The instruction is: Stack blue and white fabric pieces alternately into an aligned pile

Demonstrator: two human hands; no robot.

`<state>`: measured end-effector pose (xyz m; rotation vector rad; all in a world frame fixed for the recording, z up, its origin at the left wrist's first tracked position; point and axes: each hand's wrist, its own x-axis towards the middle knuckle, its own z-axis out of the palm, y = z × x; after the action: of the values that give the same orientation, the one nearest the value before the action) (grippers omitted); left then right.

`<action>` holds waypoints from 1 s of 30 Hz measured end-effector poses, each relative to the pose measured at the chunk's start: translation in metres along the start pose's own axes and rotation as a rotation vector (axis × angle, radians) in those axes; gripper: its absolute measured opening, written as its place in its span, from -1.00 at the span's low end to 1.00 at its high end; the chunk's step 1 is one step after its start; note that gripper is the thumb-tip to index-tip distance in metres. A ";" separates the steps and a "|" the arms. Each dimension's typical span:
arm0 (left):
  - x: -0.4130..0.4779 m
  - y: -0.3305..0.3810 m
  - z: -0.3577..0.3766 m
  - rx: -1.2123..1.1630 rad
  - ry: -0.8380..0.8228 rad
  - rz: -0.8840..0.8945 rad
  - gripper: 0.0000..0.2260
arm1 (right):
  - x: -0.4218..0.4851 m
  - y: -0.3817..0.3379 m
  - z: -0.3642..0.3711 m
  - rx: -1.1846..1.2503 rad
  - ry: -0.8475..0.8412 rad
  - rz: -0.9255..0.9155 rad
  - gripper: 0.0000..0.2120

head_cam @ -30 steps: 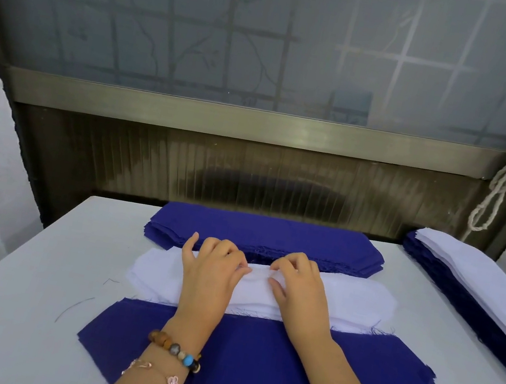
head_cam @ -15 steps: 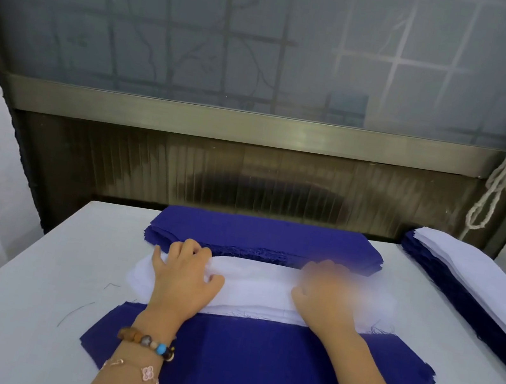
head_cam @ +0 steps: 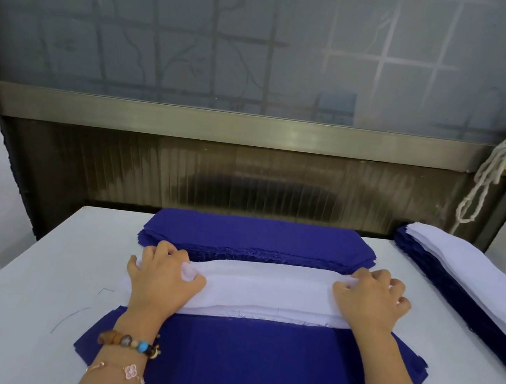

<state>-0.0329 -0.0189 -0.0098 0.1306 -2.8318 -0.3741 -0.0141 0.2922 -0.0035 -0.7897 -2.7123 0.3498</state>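
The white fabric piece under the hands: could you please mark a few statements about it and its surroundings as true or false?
1. The left hand and right hand pinch the white fabric piece at opposite ends. True.
2. The pile at the right edge is blue on top. False: white is on top.
3. The beaded bracelet is on the right wrist. False: left wrist.
4. Blue fabric lies nearest the person. True.

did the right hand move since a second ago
Yes. The right hand slid rightward along the white fabric, from the middle of the blue stack behind it to that stack's right end.
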 end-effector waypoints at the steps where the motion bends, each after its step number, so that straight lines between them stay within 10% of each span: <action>1: 0.000 -0.002 -0.001 0.006 0.007 -0.009 -0.70 | 0.001 0.003 -0.001 0.001 -0.003 0.029 -0.65; 15: -0.001 -0.024 -0.016 -0.054 0.087 -0.339 -0.63 | 0.009 0.015 -0.001 0.040 -0.007 0.243 -0.65; 30: -0.004 -0.023 -0.021 -0.349 0.264 -0.301 -0.88 | 0.006 0.016 0.002 0.037 0.165 0.163 -0.76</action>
<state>-0.0221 -0.0454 0.0022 0.4959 -2.4437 -0.8412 -0.0118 0.3087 -0.0092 -0.9861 -2.4889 0.3525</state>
